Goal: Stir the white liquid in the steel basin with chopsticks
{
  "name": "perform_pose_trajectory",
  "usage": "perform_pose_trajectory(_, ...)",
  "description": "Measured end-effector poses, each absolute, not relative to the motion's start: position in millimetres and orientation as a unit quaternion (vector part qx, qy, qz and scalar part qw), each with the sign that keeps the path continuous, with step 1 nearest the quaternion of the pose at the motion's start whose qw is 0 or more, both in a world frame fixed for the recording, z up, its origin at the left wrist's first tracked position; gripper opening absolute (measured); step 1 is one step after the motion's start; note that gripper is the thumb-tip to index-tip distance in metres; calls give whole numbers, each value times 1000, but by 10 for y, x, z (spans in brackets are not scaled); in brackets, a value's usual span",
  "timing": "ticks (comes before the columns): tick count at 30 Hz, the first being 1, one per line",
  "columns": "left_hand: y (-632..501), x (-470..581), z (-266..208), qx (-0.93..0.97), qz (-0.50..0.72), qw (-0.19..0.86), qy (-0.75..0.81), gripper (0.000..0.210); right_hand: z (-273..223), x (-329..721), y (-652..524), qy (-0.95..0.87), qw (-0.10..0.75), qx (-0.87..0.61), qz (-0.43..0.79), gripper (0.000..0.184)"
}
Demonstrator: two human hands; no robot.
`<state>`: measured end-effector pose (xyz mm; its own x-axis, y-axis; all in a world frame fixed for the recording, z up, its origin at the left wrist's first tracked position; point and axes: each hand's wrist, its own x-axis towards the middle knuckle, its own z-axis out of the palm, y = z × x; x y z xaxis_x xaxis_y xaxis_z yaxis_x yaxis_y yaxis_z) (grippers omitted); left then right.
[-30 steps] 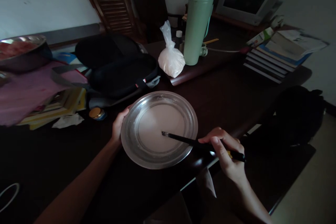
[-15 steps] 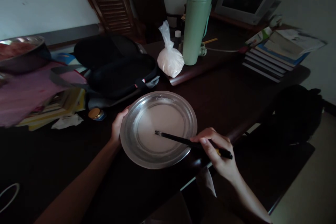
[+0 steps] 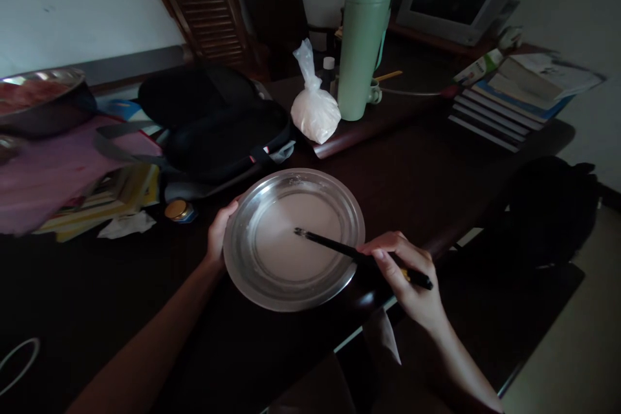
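A shallow steel basin (image 3: 236,265) rests on the dark table, holding a milky white liquid (image 3: 286,252). My left hand (image 3: 222,229) grips the basin's left rim; its fingers are mostly hidden behind and under the rim. In my right hand (image 3: 402,272) is a pair of black chopsticks (image 3: 334,244), pinched between thumb and fingers. Their tips are over the middle of the basin, at the liquid; whether they dip in is hard to tell. White residue clings to the tips and to the basin's inner wall.
Beyond the basin stand a knotted plastic bag of white powder (image 3: 316,113) and a tall green thermos (image 3: 363,55). An open black case (image 3: 218,123), a small gold-lidded jar (image 3: 178,210) and a metal pot (image 3: 48,103) are left. Stacked books (image 3: 504,110) lie at right.
The chopstick tips have shifted slightly right and away from me within the basin, and my right hand has moved a little right. My left hand stays on the rim.
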<state>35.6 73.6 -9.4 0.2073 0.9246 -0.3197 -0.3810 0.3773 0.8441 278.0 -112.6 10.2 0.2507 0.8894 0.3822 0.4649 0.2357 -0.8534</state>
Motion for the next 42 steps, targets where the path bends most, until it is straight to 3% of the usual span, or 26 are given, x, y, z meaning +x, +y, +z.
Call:
perform_pose_trajectory(23, 742, 353, -101, 325, 449, 708, 438, 29, 80, 2785, -1139, -559, 541, -590, 214, 18)
perform_pose_trajectory(42, 740, 349, -115, 326, 446, 706, 442, 21, 95, 2799, -1145, -563, 544, -584, 213, 19)
